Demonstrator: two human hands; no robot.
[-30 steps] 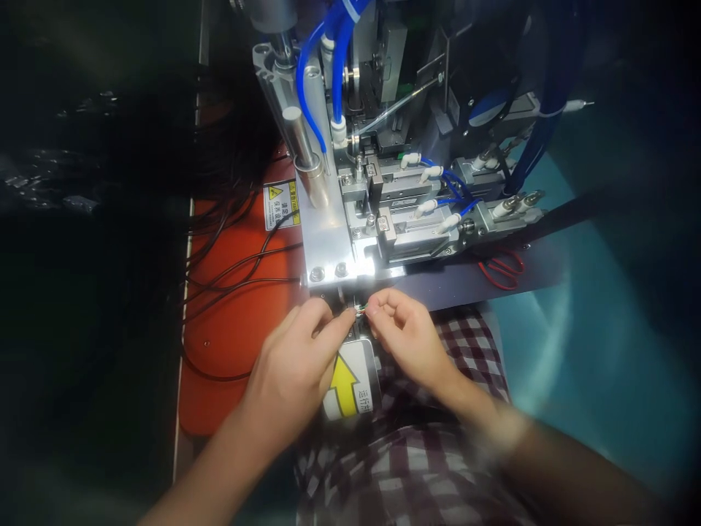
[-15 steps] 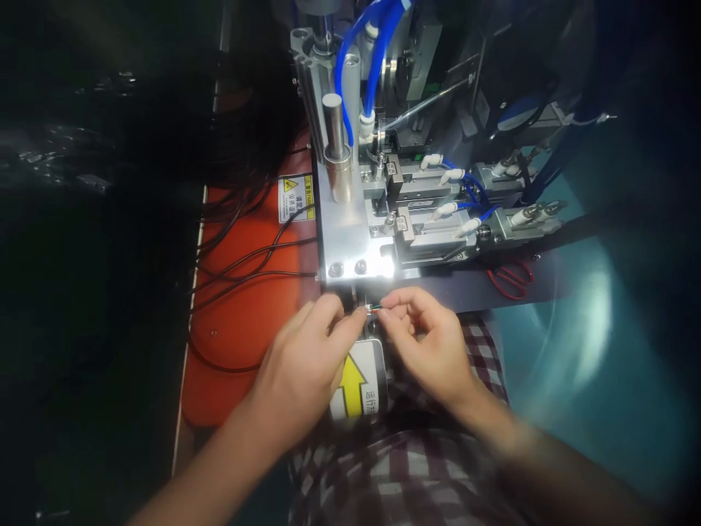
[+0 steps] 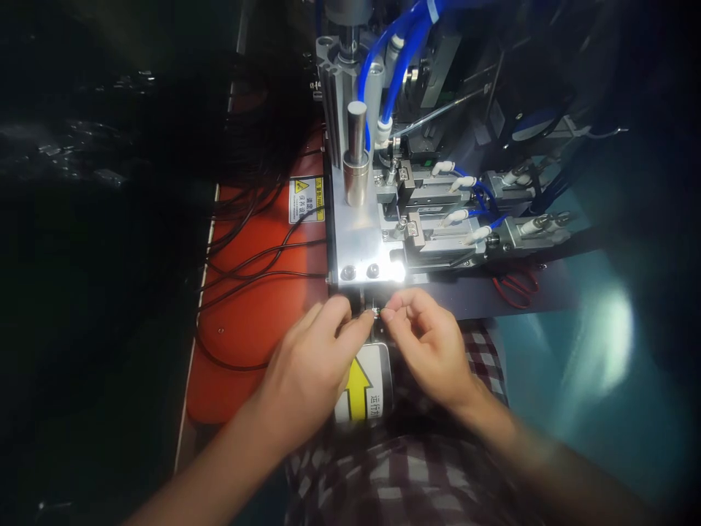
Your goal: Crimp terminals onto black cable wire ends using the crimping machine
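My left hand [image 3: 309,361] reaches in from the lower left, thumb and forefinger closed at a small whitish piece [image 3: 376,313] just in front of the machine's metal plate [image 3: 355,245]. What lies between those fingertips is mostly hidden. Facing it, my right hand [image 3: 432,347] is closed in a pinch at the other side of the piece, on thin coloured wires whose ends its fingers largely cover. The fingertips of both hands are nearly together. Under them lies a white label with a yellow arrow [image 3: 358,387].
Behind the plate stand a metal post [image 3: 357,153] and blue air hoses [image 3: 402,69]. Pneumatic slides [image 3: 443,241] extend to the right. Red-handled scissors [image 3: 515,288] lie at the right. Black cables [image 3: 257,274] cross the orange surface [image 3: 241,394] at the left.
The view has shifted, so the machine appears slightly farther right. Both hands stay pinched at the same spot. Less of the green and orange wires shows between the fingertips now.
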